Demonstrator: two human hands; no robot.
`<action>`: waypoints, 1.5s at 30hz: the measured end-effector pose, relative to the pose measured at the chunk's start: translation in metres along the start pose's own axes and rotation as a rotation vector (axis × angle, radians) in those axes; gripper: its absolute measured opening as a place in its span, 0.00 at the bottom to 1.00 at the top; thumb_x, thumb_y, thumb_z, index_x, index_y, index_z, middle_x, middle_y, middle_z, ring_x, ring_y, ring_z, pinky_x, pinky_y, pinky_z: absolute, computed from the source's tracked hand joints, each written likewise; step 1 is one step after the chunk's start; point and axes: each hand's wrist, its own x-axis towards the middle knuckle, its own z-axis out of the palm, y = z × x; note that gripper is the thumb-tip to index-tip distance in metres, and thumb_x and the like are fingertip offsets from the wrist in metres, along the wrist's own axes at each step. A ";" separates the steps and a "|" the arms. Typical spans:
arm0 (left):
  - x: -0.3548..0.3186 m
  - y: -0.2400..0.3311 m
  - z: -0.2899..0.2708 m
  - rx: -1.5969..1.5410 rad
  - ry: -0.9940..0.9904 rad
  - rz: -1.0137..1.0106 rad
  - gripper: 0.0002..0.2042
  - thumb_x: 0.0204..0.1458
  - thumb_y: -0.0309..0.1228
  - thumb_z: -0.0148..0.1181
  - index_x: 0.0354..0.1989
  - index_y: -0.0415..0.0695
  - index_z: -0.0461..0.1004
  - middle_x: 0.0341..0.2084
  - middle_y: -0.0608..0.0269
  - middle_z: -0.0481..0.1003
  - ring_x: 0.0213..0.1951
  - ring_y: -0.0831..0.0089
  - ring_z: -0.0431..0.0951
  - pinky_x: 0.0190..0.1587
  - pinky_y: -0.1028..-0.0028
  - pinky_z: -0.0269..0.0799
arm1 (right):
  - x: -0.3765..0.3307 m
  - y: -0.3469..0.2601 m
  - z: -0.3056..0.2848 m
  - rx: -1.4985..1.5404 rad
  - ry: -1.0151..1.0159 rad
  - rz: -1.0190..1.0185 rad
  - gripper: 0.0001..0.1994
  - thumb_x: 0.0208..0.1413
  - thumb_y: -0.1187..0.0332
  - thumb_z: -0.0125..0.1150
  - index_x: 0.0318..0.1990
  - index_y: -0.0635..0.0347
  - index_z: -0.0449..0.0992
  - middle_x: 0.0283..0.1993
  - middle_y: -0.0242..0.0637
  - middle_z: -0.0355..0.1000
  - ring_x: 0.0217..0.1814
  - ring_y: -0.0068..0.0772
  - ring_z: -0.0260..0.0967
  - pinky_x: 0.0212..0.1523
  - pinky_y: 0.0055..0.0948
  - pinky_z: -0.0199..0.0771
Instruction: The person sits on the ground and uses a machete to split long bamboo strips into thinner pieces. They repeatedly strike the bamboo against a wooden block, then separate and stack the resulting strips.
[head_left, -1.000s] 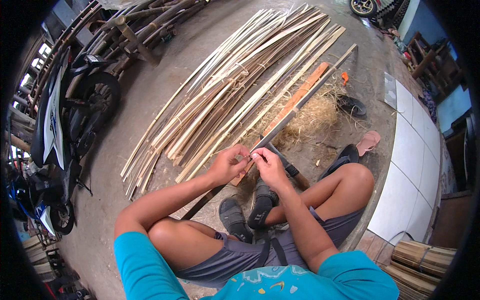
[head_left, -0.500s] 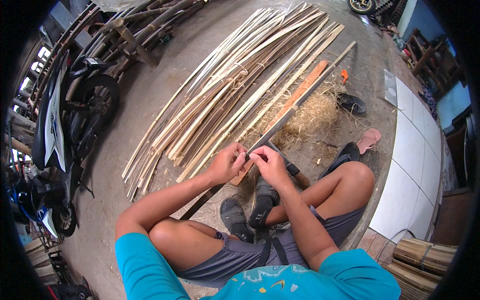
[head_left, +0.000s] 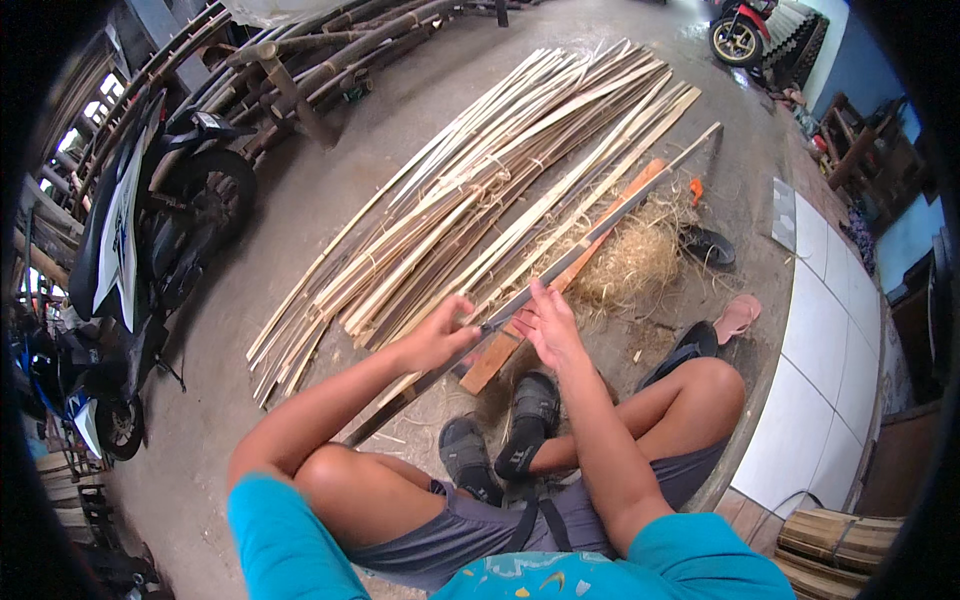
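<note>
Bamboo, split into one long narrow strip [head_left: 560, 262], runs diagonally from beside the person's left knee up toward the far right, crossing an orange-brown plank [head_left: 570, 270] that lies on the concrete floor [head_left: 330, 200]. The left hand [head_left: 440, 338] closes round the strip from above, fingers curled and thumb pressed near what looks like a small blade, though the tool is too small to make out. The right hand [head_left: 548, 322] sits just beyond it, its fingers half spread and lying along the strip, more steadying than clamping. Judging by its length and thinness, the strip is light and springy: stiff along the grain but ready to bow and whip at the free ends, so it is best held close to the working point, as both hands are now, with the rest borne by the plank and the floor. Split edges of bamboo tend to be sharp and splintery, and the outer skin is smooth, so a firm pinch on the flat faces seems safer than sliding bare fingers along the edges. A heap of pale shavings [head_left: 635, 260] lies just right of the plank. To the left a large fanned pile of split bamboo strips [head_left: 470, 190] lies on the floor, and a parked motorbike [head_left: 150, 230] stands at the left edge. The person's dark sandalled feet [head_left: 500, 440] rest just below the hands.
</note>
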 end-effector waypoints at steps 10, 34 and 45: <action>-0.183 -0.007 -0.048 0.790 0.508 -0.268 0.30 0.57 0.50 0.65 0.56 0.38 0.69 0.22 0.58 0.75 0.29 0.71 0.77 0.31 0.69 0.70 | 0.001 0.027 0.122 -0.474 -0.033 -0.373 0.20 0.63 0.68 0.60 0.56 0.63 0.58 0.37 0.34 0.71 0.34 0.21 0.68 0.31 0.25 0.71; -0.081 -0.056 -0.324 0.994 0.845 -0.215 0.25 0.61 0.58 0.52 0.47 0.49 0.82 0.41 0.48 0.81 0.46 0.47 0.79 0.48 0.54 0.74 | 0.091 -0.107 -0.022 -2.144 -0.770 0.094 0.31 0.61 0.55 0.63 0.68 0.57 0.63 0.49 0.55 0.78 0.47 0.53 0.78 0.48 0.43 0.77; 0.018 -0.113 -0.318 1.170 1.088 0.163 0.17 0.62 0.44 0.56 0.46 0.43 0.77 0.36 0.44 0.76 0.43 0.45 0.77 0.46 0.55 0.74 | 0.023 -0.132 -0.193 -1.772 -0.060 0.239 0.26 0.61 0.56 0.64 0.61 0.61 0.71 0.45 0.53 0.79 0.47 0.50 0.79 0.49 0.41 0.77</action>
